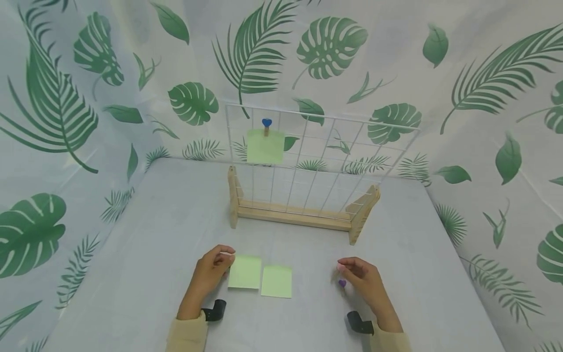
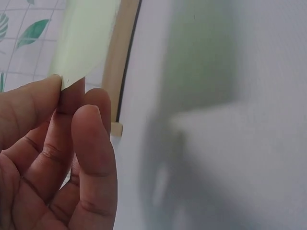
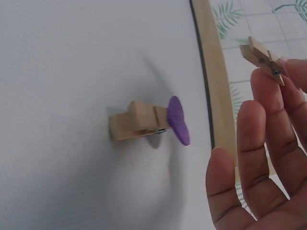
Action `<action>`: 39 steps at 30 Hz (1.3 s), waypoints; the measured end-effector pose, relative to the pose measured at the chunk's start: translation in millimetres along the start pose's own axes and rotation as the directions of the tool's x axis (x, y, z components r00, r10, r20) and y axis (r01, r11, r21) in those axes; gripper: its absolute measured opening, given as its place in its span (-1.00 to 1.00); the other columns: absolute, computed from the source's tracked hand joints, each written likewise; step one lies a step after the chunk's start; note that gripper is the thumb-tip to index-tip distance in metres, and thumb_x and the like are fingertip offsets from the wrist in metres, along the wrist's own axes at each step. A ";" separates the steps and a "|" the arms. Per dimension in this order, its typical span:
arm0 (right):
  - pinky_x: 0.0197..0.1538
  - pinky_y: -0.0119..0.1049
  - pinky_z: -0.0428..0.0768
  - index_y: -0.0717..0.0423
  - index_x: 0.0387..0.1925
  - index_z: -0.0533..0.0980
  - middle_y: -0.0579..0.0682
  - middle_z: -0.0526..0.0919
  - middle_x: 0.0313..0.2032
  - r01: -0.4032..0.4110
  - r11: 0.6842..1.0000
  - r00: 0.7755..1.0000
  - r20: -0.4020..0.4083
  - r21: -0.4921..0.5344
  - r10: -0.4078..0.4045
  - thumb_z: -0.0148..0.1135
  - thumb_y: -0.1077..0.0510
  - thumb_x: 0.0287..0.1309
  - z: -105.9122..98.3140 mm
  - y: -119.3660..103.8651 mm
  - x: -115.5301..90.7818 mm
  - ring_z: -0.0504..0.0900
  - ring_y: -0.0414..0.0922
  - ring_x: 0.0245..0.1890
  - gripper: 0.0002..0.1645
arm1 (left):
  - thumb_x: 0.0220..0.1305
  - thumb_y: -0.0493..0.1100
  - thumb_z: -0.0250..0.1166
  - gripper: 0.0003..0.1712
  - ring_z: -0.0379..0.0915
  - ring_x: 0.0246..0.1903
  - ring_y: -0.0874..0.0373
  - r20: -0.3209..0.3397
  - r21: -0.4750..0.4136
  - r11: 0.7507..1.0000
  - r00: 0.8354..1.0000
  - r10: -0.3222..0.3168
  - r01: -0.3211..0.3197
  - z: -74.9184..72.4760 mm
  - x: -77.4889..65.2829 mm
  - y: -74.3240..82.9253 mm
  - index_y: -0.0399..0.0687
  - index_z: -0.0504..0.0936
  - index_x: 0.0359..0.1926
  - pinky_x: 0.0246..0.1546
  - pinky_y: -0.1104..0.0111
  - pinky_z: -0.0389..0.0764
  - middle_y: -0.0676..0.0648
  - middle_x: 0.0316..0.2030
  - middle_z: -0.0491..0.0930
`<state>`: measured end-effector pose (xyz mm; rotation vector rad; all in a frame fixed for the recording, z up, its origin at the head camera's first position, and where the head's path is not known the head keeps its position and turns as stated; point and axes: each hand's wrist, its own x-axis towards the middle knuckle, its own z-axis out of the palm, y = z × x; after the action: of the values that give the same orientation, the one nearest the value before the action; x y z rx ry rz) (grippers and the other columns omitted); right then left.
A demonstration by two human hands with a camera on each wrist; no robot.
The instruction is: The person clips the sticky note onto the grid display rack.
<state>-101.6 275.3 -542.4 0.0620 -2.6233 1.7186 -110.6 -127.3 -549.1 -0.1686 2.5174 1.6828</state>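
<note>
My left hand (image 1: pixel 212 270) pinches a pale green sticky note (image 1: pixel 244 273) at its upper left corner, between thumb and finger; in the left wrist view the note (image 2: pixel 88 36) is raised over the table. Beside it, a second green sticky note (image 1: pixel 276 281) lies on the table. My right hand (image 1: pixel 364 281) pinches a small wooden clothespin (image 3: pixel 261 58) by its end, where a bit of pink shows. Just below that hand, another clothespin with a purple heart (image 3: pixel 177 120) rests on the table.
Behind the hands stands a white wire grid (image 1: pixel 308 161) on a wooden base (image 1: pixel 294 217). A blue-heart clothespin (image 1: pixel 266 124) clips a green note (image 1: pixel 265 149) near its upper left. Leaf-patterned cloth (image 1: pixel 325 49) encloses the back and sides of the white table (image 1: pixel 176 210).
</note>
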 end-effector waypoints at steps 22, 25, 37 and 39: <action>-0.09 -0.58 0.61 0.30 -0.12 0.74 -0.01 0.82 -0.24 0.218 0.975 0.973 -0.066 -0.040 -0.221 0.40 0.45 0.31 -4.8 -18.9 8.6 0.70 -0.40 -0.23 -0.86 | 0.54 -0.25 0.35 -0.91 0.56 -0.38 0.16 0.030 -0.026 0.996 0.996 0.084 -0.083 15.0 6.0 19.6 -0.19 0.73 -0.07 -0.42 0.41 0.65 -0.04 -0.28 0.73; -0.05 -0.61 0.59 0.29 -0.12 0.74 -0.03 0.82 -0.23 0.245 0.968 0.966 -0.067 -0.059 -0.249 0.40 0.46 0.30 -5.0 -20.7 9.1 0.69 -0.39 -0.23 -0.84 | 0.54 -0.23 0.36 -0.91 0.58 -0.35 0.16 0.033 -0.030 0.996 0.995 0.090 -0.089 16.0 7.1 21.2 -0.18 0.73 -0.06 -0.43 0.40 0.66 -0.04 -0.24 0.75; 0.00 -0.63 0.57 0.31 -0.11 0.73 -0.13 0.82 -0.17 0.323 0.945 0.942 -0.074 -0.055 -0.327 0.36 0.51 0.29 -4.8 -32.4 12.7 0.68 -0.43 -0.17 -0.81 | 0.55 -0.20 0.36 -0.88 0.57 -0.35 0.13 0.042 -0.071 0.990 0.992 0.121 -0.118 20.3 8.6 33.6 -0.18 0.72 -0.05 -0.49 0.38 0.64 -0.05 -0.25 0.75; 0.00 -0.64 0.57 0.32 -0.12 0.73 -0.13 0.82 -0.18 0.337 0.940 0.937 -0.075 -0.054 -0.341 0.36 0.52 0.27 -4.7 -33.6 13.9 0.68 -0.43 -0.17 -0.80 | 0.55 -0.20 0.36 -0.88 0.58 -0.34 0.13 0.041 -0.072 0.991 0.992 0.119 -0.116 21.5 9.8 34.5 -0.17 0.72 -0.05 -0.48 0.39 0.64 -0.05 -0.26 0.75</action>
<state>-114.4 265.8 -509.4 0.4080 -2.4100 1.5170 -124.9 -94.6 -527.3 0.0131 2.4831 1.7964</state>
